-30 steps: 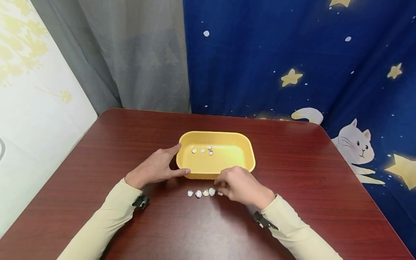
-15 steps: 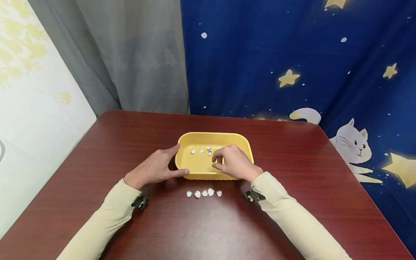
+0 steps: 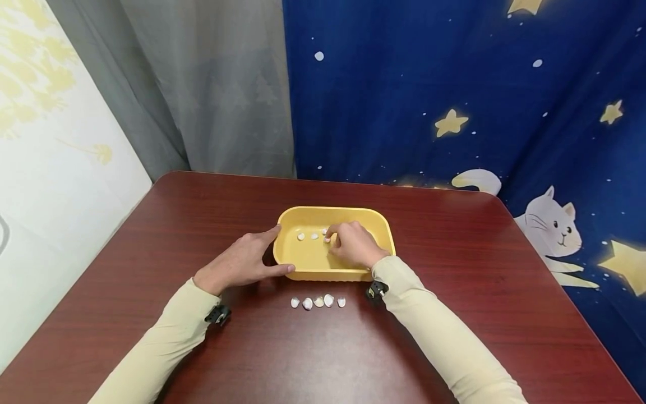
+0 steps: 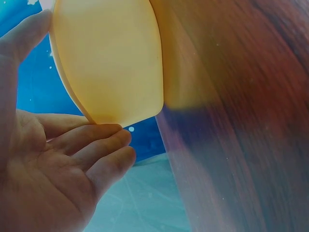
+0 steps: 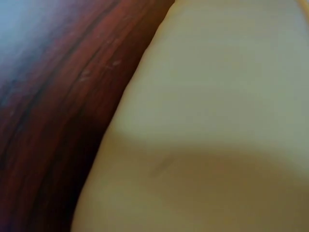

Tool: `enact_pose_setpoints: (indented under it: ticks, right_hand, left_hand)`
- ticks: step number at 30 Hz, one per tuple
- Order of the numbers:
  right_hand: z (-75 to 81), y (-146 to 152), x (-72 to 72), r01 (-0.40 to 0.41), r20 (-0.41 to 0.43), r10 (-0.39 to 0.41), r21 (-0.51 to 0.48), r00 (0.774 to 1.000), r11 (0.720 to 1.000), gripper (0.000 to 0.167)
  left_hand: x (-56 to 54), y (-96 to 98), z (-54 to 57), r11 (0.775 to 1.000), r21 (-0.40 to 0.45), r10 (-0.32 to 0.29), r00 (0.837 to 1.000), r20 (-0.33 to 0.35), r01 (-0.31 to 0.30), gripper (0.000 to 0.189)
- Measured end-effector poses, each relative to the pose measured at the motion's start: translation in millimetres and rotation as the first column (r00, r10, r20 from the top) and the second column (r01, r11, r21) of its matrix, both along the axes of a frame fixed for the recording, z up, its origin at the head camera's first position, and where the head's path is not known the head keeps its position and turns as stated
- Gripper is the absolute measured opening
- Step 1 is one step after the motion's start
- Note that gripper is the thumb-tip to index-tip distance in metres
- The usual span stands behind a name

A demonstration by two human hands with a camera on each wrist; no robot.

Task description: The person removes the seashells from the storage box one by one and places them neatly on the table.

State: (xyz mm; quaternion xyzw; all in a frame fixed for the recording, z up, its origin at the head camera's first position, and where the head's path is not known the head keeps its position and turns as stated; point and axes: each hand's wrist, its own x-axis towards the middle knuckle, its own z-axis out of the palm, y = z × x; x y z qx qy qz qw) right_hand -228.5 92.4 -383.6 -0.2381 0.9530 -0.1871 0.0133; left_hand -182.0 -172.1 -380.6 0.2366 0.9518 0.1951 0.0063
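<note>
In the head view a yellow plastic tub (image 3: 313, 275) stands on the table. My left hand (image 3: 239, 261) rests against its left end, thumb on the near rim, forefinger at the far corner. The left wrist view shows those fingertips touching the tub wall (image 4: 106, 63). My right hand (image 3: 353, 244) reaches inside the tub, its curled thumb and forefinger at a small whitish seashell (image 3: 327, 240). Left of it lie two more shells, one being a seashell (image 3: 300, 237); another seashell (image 3: 324, 231) is partly hidden by the fingers. The right wrist view shows mainly the sleeve (image 5: 203, 96).
Several seashells (image 3: 318, 302) lie in a row on the reddish-brown table (image 3: 282, 353), just in front of the tub. A grey curtain (image 3: 227, 112) and a blue star-patterned curtain (image 3: 373, 101) hang behind the table. A pale wall or cloth (image 3: 60, 224) is on the left.
My right hand has left the right-hand shell of the row, moved up over the near rim and down to a shell in the tub. The left hand has stayed at the tub's end.
</note>
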Motion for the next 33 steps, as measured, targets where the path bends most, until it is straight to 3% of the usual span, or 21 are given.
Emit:
enact_pose_setpoints:
  ticks: [7,12,24,33]
  right_hand:
    - [-1.5,-0.9,-6.2,0.033,0.097,-0.043,0.097,0.994,0.995,0.045]
    - [-1.9,-1.1,-7.4,0.012,0.084,-0.024,0.144,0.996,0.99,0.035]
    - [-3.9,-4.1,-5.4,-0.073,0.053,0.066,0.143,0.996,0.987,0.012]
    - [-5.5,-5.9,-3.0,-0.104,0.041,0.099,0.153,0.994,0.983,0.013]
  left_hand:
    - [0.4,-0.8,0.8,1.0,0.006,0.0,1.0,-0.007,0.0,0.107]
    - [-0.2,-1.0,1.0,1.0,0.006,-0.004,1.0,-0.007,0.004,0.107]
    - [0.6,-0.7,0.1,1.0,0.005,0.008,1.0,0.015,-0.008,0.108]
    - [0.4,-1.3,-0.4,1.0,0.013,0.006,1.0,0.014,-0.006,0.109]
